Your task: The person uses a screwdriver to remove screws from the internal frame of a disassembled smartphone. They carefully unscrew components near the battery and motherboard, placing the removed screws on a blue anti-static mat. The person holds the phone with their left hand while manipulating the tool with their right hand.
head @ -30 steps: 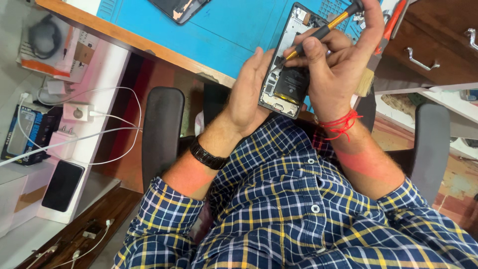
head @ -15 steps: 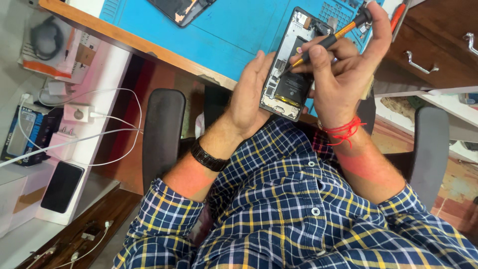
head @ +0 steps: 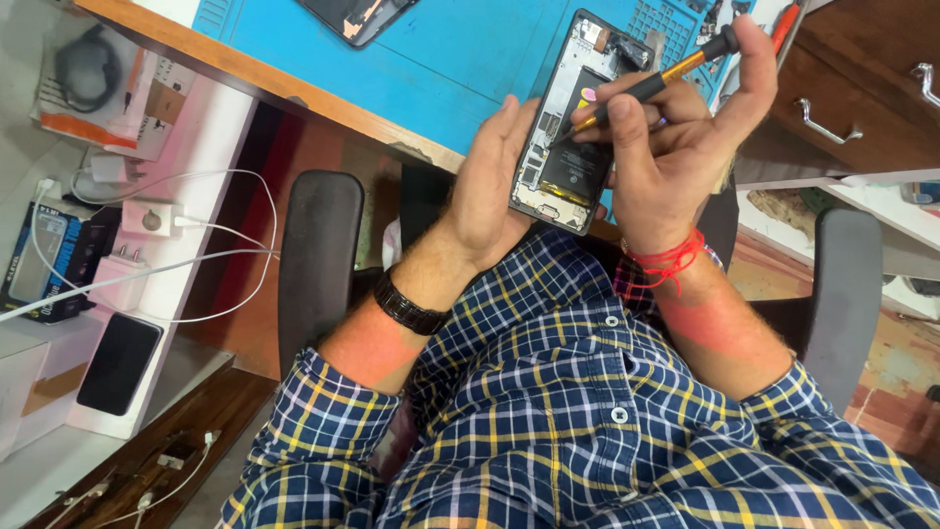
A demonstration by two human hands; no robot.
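**Checked shirt, wristband and red thread**

The person is wearing a navy shirt [head: 548, 411] checked in white and yellow, with small pale buttons and sleeves rolled up the forearms. A black band [head: 409, 309] is circling the left wrist; red thread [head: 668, 263] is wrapping the right wrist.

Bright, even light, soft shadows; edges stretched, perhaps slightly blurred.

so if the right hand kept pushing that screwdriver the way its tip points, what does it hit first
Most likely the opened phone: the right hand aims the screwdriver tip at its exposed upper interior, apparently touching already.
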